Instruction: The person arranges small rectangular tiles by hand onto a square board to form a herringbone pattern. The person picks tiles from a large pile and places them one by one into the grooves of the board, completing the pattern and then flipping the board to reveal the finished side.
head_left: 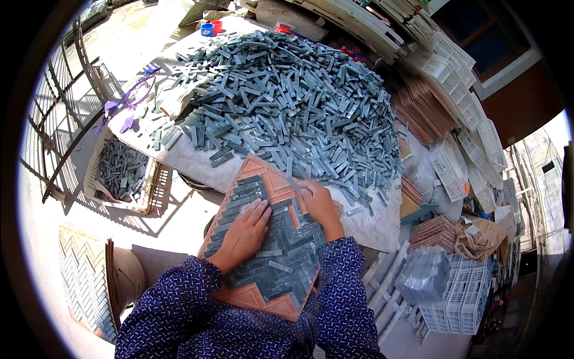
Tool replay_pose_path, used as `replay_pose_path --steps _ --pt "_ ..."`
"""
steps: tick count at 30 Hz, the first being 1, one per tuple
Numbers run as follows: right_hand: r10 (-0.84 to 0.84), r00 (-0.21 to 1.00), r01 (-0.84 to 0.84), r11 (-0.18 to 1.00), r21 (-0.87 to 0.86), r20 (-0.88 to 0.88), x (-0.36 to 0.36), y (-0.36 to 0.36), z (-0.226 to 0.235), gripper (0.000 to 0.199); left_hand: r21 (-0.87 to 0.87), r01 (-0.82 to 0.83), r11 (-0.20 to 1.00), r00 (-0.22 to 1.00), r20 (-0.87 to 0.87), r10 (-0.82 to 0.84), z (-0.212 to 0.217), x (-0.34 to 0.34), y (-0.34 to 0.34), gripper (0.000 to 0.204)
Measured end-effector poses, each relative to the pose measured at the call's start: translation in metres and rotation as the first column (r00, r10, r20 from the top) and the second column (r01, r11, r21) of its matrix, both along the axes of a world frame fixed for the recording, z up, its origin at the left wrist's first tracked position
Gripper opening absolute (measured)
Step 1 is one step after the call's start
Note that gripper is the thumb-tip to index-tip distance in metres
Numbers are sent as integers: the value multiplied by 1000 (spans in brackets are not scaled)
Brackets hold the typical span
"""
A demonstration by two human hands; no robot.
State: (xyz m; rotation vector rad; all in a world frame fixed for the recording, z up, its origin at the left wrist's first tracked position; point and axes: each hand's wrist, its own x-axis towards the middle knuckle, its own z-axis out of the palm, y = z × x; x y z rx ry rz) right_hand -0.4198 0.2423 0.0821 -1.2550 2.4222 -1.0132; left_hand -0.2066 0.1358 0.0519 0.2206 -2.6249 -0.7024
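Observation:
An orange mould tray (pixel 260 297) with a herringbone pattern rests against the table's near edge and my lap. Grey-green stone strips (pixel 281 257) fill most of its slots. My left hand (pixel 244 232) lies flat on the strips near the tray's upper left, fingers spread, holding nothing. My right hand (pixel 318 202) presses on the tray's upper right edge, fingers bent over the strips there; whether it pinches one I cannot tell. A big heap of loose grey-green strips (pixel 293 102) covers the table just beyond both hands.
A white crate (pixel 156 191) holding more strips stands at the left below the table (pixel 371 224). A finished herringbone sheet (pixel 84 281) lies at lower left. Stacks of white crates (pixel 454 293) and orange trays (pixel 424 113) crowd the right. Small red and blue cups (pixel 211 27) sit at the far edge.

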Motion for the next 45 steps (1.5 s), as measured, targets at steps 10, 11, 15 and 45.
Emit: replay_pose_path --steps 10,11,15,45 --pt "69 988 -71 997 7 139 -3 8 5 21 -11 -3 1000 1000 -6 3 -3 0 0 44" --pt "108 989 -109 994 6 102 -4 8 5 20 -12 -2 1000 1000 -6 2 -2 0 0 44" --pt "163 986 -164 986 25 42 6 -3 15 16 -20 -13 1000 1000 1 13 -3 1 -1 44" --pt "61 544 142 976 -164 837 160 81 38 19 998 66 -21 990 -68 -120 48 72 29 20"
